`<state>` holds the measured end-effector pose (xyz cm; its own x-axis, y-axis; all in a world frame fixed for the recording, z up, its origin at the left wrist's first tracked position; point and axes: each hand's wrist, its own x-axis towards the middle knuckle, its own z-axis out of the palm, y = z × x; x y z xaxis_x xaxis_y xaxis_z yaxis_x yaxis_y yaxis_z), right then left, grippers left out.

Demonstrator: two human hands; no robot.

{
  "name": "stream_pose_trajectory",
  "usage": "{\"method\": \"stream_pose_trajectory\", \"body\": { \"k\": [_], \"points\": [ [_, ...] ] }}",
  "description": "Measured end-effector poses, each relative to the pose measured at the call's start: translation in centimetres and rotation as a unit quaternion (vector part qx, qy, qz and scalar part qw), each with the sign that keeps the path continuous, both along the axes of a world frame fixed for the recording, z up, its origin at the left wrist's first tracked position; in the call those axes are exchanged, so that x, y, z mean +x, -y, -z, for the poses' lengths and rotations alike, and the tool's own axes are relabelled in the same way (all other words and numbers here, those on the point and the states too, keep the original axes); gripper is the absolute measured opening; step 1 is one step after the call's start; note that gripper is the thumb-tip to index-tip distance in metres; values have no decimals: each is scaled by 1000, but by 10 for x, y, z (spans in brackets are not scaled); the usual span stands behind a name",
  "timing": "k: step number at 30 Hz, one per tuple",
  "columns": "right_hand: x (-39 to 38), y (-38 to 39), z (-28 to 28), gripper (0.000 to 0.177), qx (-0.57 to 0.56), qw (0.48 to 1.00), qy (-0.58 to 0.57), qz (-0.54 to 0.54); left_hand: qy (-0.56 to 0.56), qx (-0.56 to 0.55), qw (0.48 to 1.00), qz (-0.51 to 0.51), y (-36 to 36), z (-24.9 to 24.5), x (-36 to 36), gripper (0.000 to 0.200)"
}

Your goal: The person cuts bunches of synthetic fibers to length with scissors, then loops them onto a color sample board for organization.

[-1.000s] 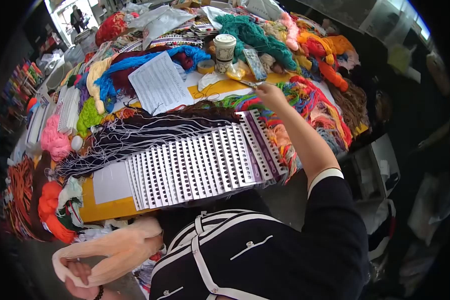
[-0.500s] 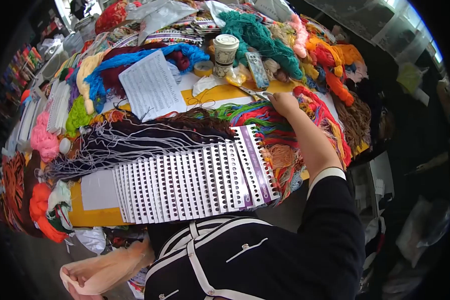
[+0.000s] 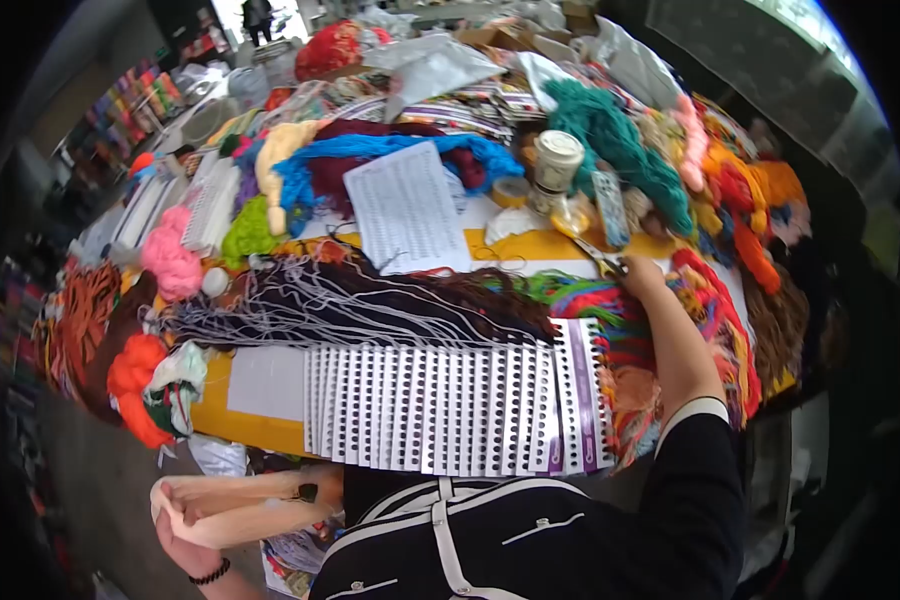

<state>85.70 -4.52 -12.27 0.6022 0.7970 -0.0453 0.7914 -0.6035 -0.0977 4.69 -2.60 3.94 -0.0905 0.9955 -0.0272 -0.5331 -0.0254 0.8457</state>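
My left hand (image 3: 182, 530), low at the left, is closed round one end of a pale peach skein (image 3: 255, 500) stretched beside my lap. At the right of the table my right hand (image 3: 642, 276) is at the handles of the scissors (image 3: 598, 258), whose blades point up and left. Whether its fingers grip the handles is too small to tell. Overlapping white punched cards (image 3: 430, 410) lie along the near edge, with dark and grey threads (image 3: 370, 300) behind them. Red, green and blue threads (image 3: 610, 310) spread beneath my right forearm.
A patterned cup (image 3: 556, 170), a tape roll (image 3: 511, 191) and a phone (image 3: 610, 208) stand or lie behind the scissors. A printed sheet (image 3: 405, 210) lies at the centre. Coloured yarn bundles and plastic bags surround them.
The whole view has shifted, with the table now lower and further right. More of my left wrist and its dark bracelet shows. My right hand remains by the scissors' handles.
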Motion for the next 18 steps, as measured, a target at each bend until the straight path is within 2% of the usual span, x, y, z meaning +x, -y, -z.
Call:
{"method": "stream_pose_trajectory", "body": {
  "k": [1,3,4,6,7,8,9,10,11,12,13,14,15,16,17,18],
  "points": [
    [-2,-1,-6,35,-7,1000,9,-16,3,-1,1000,-7,-1,1,2,37],
    [1,-9,-10,26,-88,992,74,-44,-16,0,999,-29,-3,-3,6,38],
    [-2,-12,-13,26,-87,992,75,-52,-14,22,1000,13,-5,-5,7,38],
    [-27,-10,-50,16,-75,972,218,-44,-29,65,993,92,-11,-10,0,40],
    [-35,-7,-63,9,-24,957,279,-77,-56,58,996,42,-12,-22,9,40],
    [-25,-14,-65,6,10,958,279,-61,-42,39,998,20,-22,-12,-12,39],
    [-24,-20,-77,11,-7,954,290,-71,-7,-8,998,-58,-19,-36,20,43],
    [-28,-15,-89,10,43,940,318,-117,-20,40,999,10,-27,-32,1,44],
    [3,-19,-69,8,43,917,373,-132,8,58,997,53,-33,-37,-3,44],
    [7,-17,-75,8,58,891,435,-118,-34,68,997,32,-36,-54,7,42],
    [1,-15,-93,11,17,886,458,-63,-52,58,997,5,-40,-70,16,42],
    [-53,1,-146,17,40,901,421,-96,-63,71,995,10,-44,-82,19,43],
    [-54,1,-143,20,-26,928,373,-8,-62,97,990,81,-48,-91,14,43],
    [-33,15,-137,19,48,888,455,-51,-77,92,991,62,-51,-105,22,42],
    [-76,22,-173,30,56,920,387,8,-63,117,984,114,-58,-116,24,44],
    [-78,30,-179,29,132,917,377,2,-91,175,976,93,-60,-128,37,46]
  ]
}}
